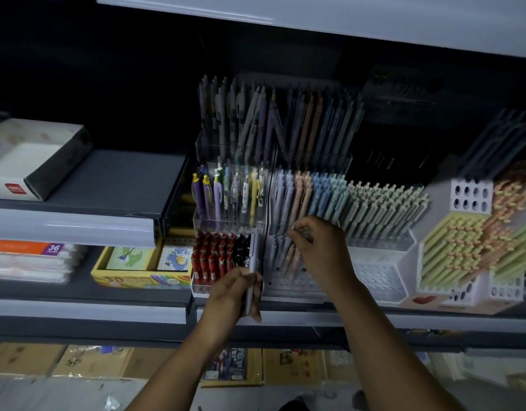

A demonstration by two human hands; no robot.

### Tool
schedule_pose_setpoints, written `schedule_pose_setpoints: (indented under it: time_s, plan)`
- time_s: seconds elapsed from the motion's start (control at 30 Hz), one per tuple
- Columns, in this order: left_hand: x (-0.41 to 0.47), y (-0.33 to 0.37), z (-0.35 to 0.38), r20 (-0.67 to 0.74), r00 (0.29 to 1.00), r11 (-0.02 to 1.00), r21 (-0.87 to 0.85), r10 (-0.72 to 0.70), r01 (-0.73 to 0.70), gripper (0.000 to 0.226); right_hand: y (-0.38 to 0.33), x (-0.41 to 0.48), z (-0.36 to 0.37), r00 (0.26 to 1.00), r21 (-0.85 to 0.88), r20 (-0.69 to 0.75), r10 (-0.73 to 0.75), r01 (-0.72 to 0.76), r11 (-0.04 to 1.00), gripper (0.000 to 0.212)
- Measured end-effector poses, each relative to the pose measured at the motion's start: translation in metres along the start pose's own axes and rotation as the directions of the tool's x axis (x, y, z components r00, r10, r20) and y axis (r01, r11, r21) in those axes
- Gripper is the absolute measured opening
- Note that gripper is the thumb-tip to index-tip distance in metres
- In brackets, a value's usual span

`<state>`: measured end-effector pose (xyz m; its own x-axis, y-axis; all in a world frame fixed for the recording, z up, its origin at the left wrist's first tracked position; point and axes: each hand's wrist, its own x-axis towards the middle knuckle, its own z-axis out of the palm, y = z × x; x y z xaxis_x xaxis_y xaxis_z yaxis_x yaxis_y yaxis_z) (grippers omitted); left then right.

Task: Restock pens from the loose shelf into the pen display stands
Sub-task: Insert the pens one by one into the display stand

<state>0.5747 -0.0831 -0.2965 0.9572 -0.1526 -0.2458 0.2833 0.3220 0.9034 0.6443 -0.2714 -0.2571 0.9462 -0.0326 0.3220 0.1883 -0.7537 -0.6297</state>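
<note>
My left hand [232,295] grips a pale grey pen [252,268] that stands upright in front of the red-pen stand [214,262]. Further right, my right hand [318,247] pinches the tip of a pastel pen [297,232] at the front of the clear tiered display stand [291,289]. That stand holds rows of lilac, peach and blue pens. A clear stand [226,200] with mixed colourful pens sits behind the red pens. To the right, pale green pens [383,206] fill a white stand.
A white honeycomb holder [469,200] with yellow, peach and green pens stands at the right. On the left are a yellow box of picture cards [137,268], a packet marked 36 [33,256] and a white box [27,161] on a higher shelf. Cartons lie on the bottom shelf.
</note>
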Motion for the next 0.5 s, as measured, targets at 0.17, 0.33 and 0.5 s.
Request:
schedule_pose_setpoints:
  time_s: [0.17, 0.33, 0.5]
  plan:
    - [-0.002, 0.0, -0.003, 0.034, 0.999, 0.997, 0.075, 0.01, -0.012, 0.018, 0.004, -0.002, 0.005, 1.0, 0.018, 0.021, 0.021, -0.021, 1.0, 0.008]
    - [-0.001, -0.002, -0.005, 0.06, 0.998, 0.989, 0.142, 0.024, -0.032, 0.02, 0.009, -0.007, 0.016, 0.994, -0.042, 0.098, 0.039, -0.035, 0.998, 0.01]
    - [0.0, -0.004, -0.005, 0.064, 0.998, 0.997, 0.074, 0.01, -0.015, 0.021, 0.01, -0.009, 0.023, 0.995, -0.063, 0.096, 0.04, -0.034, 0.997, 0.015]
